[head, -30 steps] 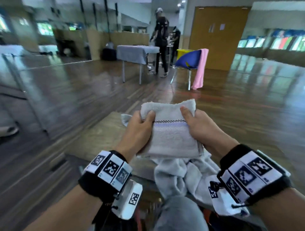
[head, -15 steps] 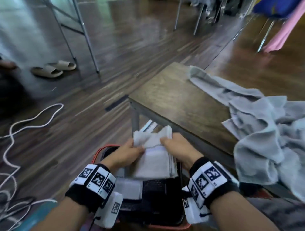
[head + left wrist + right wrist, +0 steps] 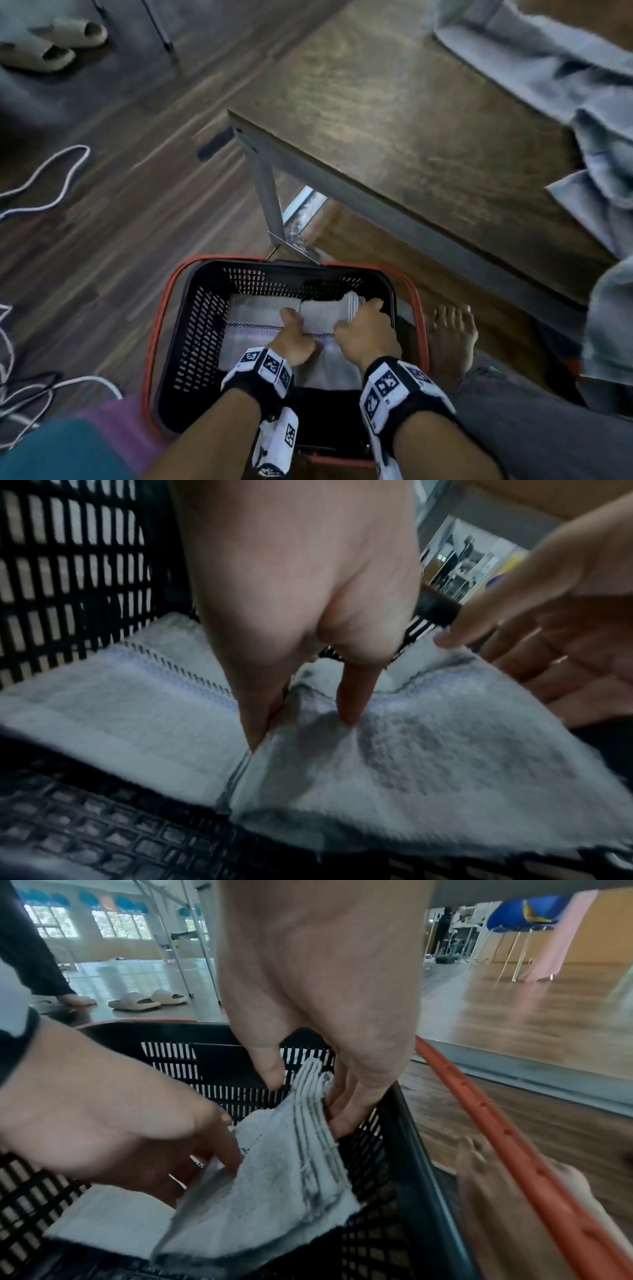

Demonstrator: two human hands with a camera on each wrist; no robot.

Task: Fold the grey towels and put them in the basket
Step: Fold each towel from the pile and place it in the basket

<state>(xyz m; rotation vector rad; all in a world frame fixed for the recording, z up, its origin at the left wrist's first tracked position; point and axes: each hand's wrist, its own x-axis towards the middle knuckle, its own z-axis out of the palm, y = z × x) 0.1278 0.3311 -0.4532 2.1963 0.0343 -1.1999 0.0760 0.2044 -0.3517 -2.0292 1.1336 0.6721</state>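
A black basket with a red rim stands on the floor beside the table. One folded grey towel lies flat on its bottom at the left. Both hands hold a second folded towel low inside, on the right. My left hand pinches its left edge, thumb on top and fingers tucked under, as the left wrist view shows. My right hand curls its fingers under the raised right edge against the basket wall. Crumpled unfolded grey towels lie on the table's right side.
The metal table leg stands just beyond the basket. A bare foot rests right of it. White cables trail over the floor at the left, and a pair of slippers lies far left. Another person's hand touches the floor.
Both hands carried the folded towel from above the table down to the left into the basket. It now sits low, beside the towel lying there.
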